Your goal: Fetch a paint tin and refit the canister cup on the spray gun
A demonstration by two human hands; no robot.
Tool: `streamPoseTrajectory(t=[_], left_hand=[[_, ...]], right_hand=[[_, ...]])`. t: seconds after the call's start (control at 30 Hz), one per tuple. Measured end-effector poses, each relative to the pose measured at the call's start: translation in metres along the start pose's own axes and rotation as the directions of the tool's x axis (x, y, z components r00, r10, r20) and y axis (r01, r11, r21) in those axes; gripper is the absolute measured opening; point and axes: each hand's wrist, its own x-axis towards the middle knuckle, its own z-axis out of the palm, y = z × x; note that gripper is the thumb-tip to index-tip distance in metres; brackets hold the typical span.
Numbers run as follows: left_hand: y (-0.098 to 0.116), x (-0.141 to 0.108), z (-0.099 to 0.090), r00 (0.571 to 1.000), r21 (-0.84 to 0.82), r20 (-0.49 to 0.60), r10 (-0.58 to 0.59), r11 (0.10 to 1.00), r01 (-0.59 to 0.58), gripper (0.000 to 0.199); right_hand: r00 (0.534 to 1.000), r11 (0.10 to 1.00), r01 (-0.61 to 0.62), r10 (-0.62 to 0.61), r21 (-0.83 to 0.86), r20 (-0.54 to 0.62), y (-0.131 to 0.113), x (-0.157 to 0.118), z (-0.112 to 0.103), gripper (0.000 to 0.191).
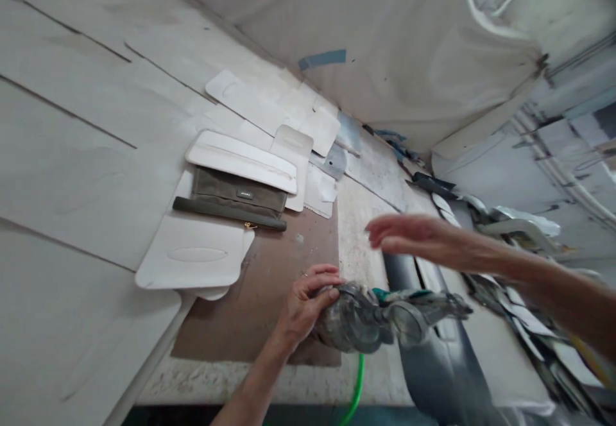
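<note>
Left hand (310, 298) curled around a grey tool (356, 320), right hand (407, 233) hovers empty, fingers outstretched, over the worktop (357, 211).

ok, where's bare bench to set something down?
Bare: the brown sheet between the white panels and the left hand; the pale strip right of that sheet, beyond the grey tool. Crowded: around the tool and the stacked pieces at right.

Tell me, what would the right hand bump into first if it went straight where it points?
Probably the olive fabric pouch, roughly in line with the right hand across the brown sheet. Depth is unclear, though: the hand seems raised, so it might pass above the pouch.
</note>
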Motion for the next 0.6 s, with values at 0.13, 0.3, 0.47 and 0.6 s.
streamPoseTrajectory(t=[0.13, 0.3, 0.47, 0.6], left_hand=[[-0.004, 0.000, 0.007, 0.999, 0.010, -0.029, -0.014, 1.000, 0.014, 0.030], [-0.005, 0.000, 0.020, 0.990, -0.061, -0.119, -0.074, 0.996, 0.067, 0.024], [-0.010, 0.001, 0.032, 0.978, -0.035, -0.181, -0.102, 0.995, 0.098, 0.034], [-0.019, 0.000, 0.035, 0.965, 0.066, -0.258, -0.042, 0.996, 0.061, 0.028]], right_hand=[[0.581, 0.972, 0.227, -0.086, 0.060, -0.809, 0.004, -0.082, -0.010, 0.016], [0.285, 0.808, 0.212, 0.486, 0.549, -0.826, 0.098, -0.151, 0.102, 0.032], [0.470, 0.549, 0.395, 0.568, 0.736, -0.676, 0.153, -0.116, 0.222, 0.033], [0.453, 0.378, 0.619, 0.545, 0.689, -0.706, 0.146, -0.087, 0.248, 0.029]])
